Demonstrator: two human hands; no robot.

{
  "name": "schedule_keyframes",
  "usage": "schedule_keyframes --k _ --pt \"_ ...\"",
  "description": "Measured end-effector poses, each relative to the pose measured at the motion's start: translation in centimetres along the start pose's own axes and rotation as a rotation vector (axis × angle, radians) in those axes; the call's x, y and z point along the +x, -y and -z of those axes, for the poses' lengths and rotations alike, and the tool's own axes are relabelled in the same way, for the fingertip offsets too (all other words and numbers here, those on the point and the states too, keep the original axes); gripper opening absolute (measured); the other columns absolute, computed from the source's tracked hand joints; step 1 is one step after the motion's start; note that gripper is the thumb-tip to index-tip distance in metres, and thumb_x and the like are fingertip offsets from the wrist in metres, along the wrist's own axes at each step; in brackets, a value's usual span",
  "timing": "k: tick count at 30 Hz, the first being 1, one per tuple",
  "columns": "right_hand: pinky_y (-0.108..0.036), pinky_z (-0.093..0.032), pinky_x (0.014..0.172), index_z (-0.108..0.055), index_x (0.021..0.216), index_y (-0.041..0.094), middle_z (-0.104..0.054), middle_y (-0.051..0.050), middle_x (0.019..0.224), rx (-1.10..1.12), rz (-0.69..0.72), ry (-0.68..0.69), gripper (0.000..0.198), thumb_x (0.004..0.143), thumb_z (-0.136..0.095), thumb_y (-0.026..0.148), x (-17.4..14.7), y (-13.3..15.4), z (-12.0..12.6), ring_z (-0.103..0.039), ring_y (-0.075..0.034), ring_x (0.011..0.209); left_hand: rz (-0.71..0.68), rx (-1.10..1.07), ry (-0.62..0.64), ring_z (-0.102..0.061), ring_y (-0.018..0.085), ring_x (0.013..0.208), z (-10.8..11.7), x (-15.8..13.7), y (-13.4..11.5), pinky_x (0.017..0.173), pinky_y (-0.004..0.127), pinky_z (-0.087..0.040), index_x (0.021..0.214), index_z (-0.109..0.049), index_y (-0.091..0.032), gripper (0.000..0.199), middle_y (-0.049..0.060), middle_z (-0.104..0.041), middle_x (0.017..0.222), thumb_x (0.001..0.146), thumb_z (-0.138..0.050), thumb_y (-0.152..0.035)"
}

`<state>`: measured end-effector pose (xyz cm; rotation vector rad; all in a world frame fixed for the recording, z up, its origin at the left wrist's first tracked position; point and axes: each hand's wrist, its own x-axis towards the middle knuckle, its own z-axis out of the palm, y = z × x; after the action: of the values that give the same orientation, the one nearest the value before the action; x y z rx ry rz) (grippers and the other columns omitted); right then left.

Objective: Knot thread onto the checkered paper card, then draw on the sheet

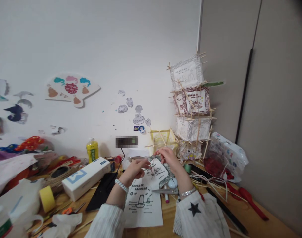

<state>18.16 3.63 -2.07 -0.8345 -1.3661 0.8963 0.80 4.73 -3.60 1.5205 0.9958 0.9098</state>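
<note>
A white paper panel with a dark green checked border (163, 170) and black line drawings lies between my hands. My left hand (137, 170) is over its left edge, the index finger stretched out and the lower fingers bent. My right hand (169, 158) arches over its top, with fingers bent and tips close together. Whatever those tips hold is too small to make out. Under my left forearm a white sheet (143, 211) shows a sailboat drawing and black writing. Scissors (166, 191) and a marker pen (166, 196) lie just below the panel.
A tall stacked lantern of sticks and paper (193, 99) stands at the back right, beside a yellow stick frame (163, 136). Leftward are a white box (86, 178), yellow bottle (92, 150) and yellow tape (47, 199). White cables (215, 183) and a red strap (252, 201) lie right.
</note>
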Motion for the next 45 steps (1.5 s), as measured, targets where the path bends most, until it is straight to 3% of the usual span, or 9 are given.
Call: schedule_keyframes --k 4,9,13,16,20,25,36,40,45 --pt "-0.019 -0.030 0.041 -0.061 0.065 0.014 -0.064 -0.002 0.069 0.023 -0.020 -0.013 0.022 0.071 -0.048 0.031 0.0 0.0 -0.2 -0.038 -0.005 0.041 0.032 0.033 0.139 -0.046 0.003 0.039 -0.1 0.1 0.5 0.035 0.017 -0.013 0.085 -0.063 -0.010 0.042 0.013 -0.065 0.094 0.061 -0.066 -0.044" --pt "-0.020 -0.031 0.041 -0.062 0.069 0.013 -0.063 -0.002 0.064 0.033 0.033 -0.043 0.024 0.072 -0.048 0.032 0.2 -0.4 -0.1 -0.038 -0.006 0.041 0.058 -0.119 0.156 -0.053 0.005 0.042 -0.5 0.6 1.1 0.033 0.014 -0.013 0.077 -0.062 -0.008 0.027 0.011 -0.068 0.078 0.060 -0.070 -0.027" --pt "-0.020 -0.030 0.040 -0.063 0.069 0.013 -0.063 -0.003 0.064 0.050 0.027 -0.060 0.025 0.072 -0.049 0.034 0.3 -0.5 0.0 -0.038 -0.006 0.040 0.050 -0.307 0.138 -0.065 0.013 0.062 -0.3 0.6 0.9 0.029 0.011 -0.015 0.080 -0.062 -0.007 0.015 0.014 -0.068 0.079 0.069 -0.065 -0.016" --pt "-0.020 -0.029 0.040 -0.063 0.068 0.013 -0.061 -0.002 0.060 0.095 0.023 -0.077 0.025 0.071 -0.049 0.034 0.3 -0.4 0.0 -0.038 -0.006 0.040 0.045 -0.447 0.077 -0.067 0.016 0.072 0.1 0.6 0.7 0.029 0.010 -0.027 0.084 -0.063 -0.006 0.011 0.017 -0.068 0.085 0.076 -0.058 -0.012" --pt "-0.020 -0.030 0.041 -0.061 0.067 0.013 -0.058 -0.001 0.056 0.130 0.006 -0.091 0.024 0.070 -0.049 0.033 0.3 -0.6 0.1 -0.038 -0.006 0.040 0.047 -0.579 0.023 -0.067 0.016 0.078 0.5 0.8 0.9 0.050 0.014 -0.049 0.086 -0.062 -0.005 0.013 0.016 -0.068 0.089 0.080 -0.054 -0.012" --pt "-0.020 -0.030 0.040 -0.061 0.066 0.013 -0.058 -0.001 0.056 0.128 -0.038 -0.101 0.024 0.068 -0.049 0.034 0.5 -1.1 0.3 -0.037 -0.006 0.039 0.035 -0.654 -0.038 -0.067 0.015 0.074 0.7 1.1 1.1 0.060 0.016 -0.053 0.088 -0.061 -0.006 0.013 0.014 -0.069 0.085 0.082 -0.052 -0.012" --pt "-0.021 -0.031 0.040 -0.051 0.063 0.016 -0.064 -0.004 0.070 0.323 -0.123 -0.102 0.018 0.063 -0.053 0.034 0.3 -0.3 0.4 -0.036 -0.006 0.040 0.028 -0.471 0.031 -0.068 0.020 0.068 0.2 0.3 0.5 0.055 0.023 -0.052 0.100 -0.054 -0.009 0.026 0.015 -0.069 0.076 0.083 -0.047 -0.027" --pt "-0.021 -0.033 0.042 -0.050 0.061 0.017 -0.061 -0.002 0.066 0.417 -0.177 -0.095 0.015 0.063 -0.053 0.032 0.4 -0.1 0.0 -0.036 -0.005 0.040 -0.009 -0.370 -0.023 -0.068 0.020 0.063 0.2 0.5 0.9 0.053 0.024 -0.052 0.103 -0.051 -0.010 0.031 0.013 -0.068 0.069 0.084 -0.046 -0.034" --pt "-0.021 -0.032 0.043 -0.052 0.060 0.016 -0.056 0.001 0.059 0.367 -0.145 -0.141 0.013 0.062 -0.053 0.029 0.5 -0.7 0.2 -0.037 -0.006 0.040 0.003 -0.326 -0.048 -0.066 0.019 0.053 0.0 0.5 1.0 0.050 0.026 -0.051 0.106 -0.049 -0.012 0.038 0.009 -0.066 0.059 0.084 -0.043 -0.042"
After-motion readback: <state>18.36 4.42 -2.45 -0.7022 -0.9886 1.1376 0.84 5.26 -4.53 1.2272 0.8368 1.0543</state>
